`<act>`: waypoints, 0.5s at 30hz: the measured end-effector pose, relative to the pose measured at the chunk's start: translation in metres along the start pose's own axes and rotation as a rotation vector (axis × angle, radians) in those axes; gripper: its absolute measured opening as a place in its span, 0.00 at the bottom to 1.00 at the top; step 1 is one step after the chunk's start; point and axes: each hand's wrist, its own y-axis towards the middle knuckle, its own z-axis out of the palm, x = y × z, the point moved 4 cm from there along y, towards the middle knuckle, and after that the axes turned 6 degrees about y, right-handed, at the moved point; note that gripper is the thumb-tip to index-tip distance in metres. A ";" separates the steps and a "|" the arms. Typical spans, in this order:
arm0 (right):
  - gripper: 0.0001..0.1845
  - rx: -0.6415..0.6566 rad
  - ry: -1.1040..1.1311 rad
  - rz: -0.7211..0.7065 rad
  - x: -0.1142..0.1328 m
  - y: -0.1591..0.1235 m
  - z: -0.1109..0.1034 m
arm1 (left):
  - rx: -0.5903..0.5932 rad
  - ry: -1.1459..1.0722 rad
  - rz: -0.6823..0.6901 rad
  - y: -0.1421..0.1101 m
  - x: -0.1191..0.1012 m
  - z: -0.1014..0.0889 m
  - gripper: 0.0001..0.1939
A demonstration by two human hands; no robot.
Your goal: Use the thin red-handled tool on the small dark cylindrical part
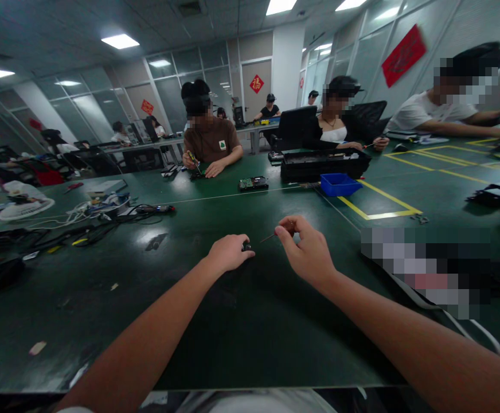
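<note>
Over the middle of the green table [276,338], my left hand [229,252] is closed on a small dark part [246,247]. Fingers cover most of that part, so its kind does not show. To the right, my right hand [305,248] grips a screwdriver [268,237], its handle mostly inside the fingers. The thin shaft points left toward the small part, with a narrow gap between tip and part.
Beyond my hands are a green circuit board [253,183], a blue bin [339,184] and a long black casing [325,164]. Cables [99,215] clutter the left side. A person in brown [211,140] works opposite. A blurred-out item [422,269] lies right.
</note>
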 end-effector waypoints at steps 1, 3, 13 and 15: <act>0.08 0.001 0.003 0.000 0.000 0.000 0.000 | 0.010 0.001 0.019 0.001 0.000 0.002 0.17; 0.08 0.006 0.006 0.001 0.000 0.000 0.000 | 0.010 -0.021 0.051 0.003 0.000 0.004 0.13; 0.09 0.062 0.001 0.020 0.001 0.000 0.002 | -0.090 -0.560 -0.034 0.007 0.032 -0.012 0.15; 0.09 0.067 0.006 0.026 0.000 -0.001 0.003 | -0.109 -0.664 -0.065 0.005 0.042 -0.015 0.17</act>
